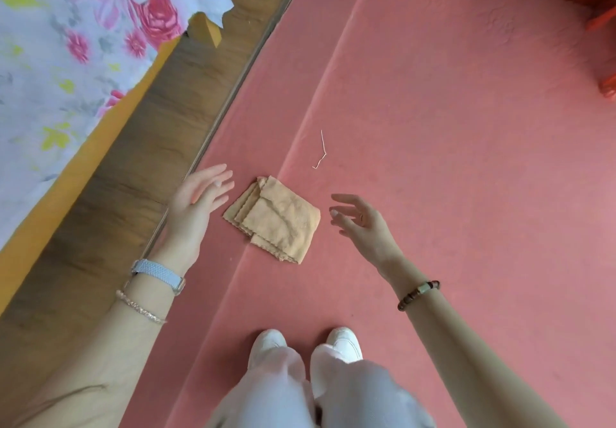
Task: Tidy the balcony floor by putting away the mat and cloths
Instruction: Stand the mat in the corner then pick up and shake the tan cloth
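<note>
Head view, single frame.

- I saw a folded tan cloth (275,219) lying flat on the pink mat (450,127), scalloped edges stacked along its left and lower sides. It sat across a long raised edge in the pink covering; I could not tell whether that edge was a fold or a second layer.
- Left hand (200,195): open, fingers straight and slightly spread, palm facing the cloth, just beside the cloth's left edge and not touching it. It held nothing. A pale woven watch band (156,274) and a thin chain bracelet (140,307) were on that wrist.
- Right hand (358,219): open, fingers loosely curved and spread, near the cloth's right corner with a gap between. It held nothing. A bead bracelet (418,294) was on the wrist.
- A short white thread (320,150) lay on the mat beyond the cloth.
- White shoes (345,342) and pale trouser legs stood on the mat at the frame's bottom, near side of the cloth.
- To the left I noted a wood-grain board (133,160) running diagonally, and beyond it a floral sheet (66,44) over a yellow surface.
- An orange object (606,17) showed at the upper right edge; too cropped to identify.
</note>
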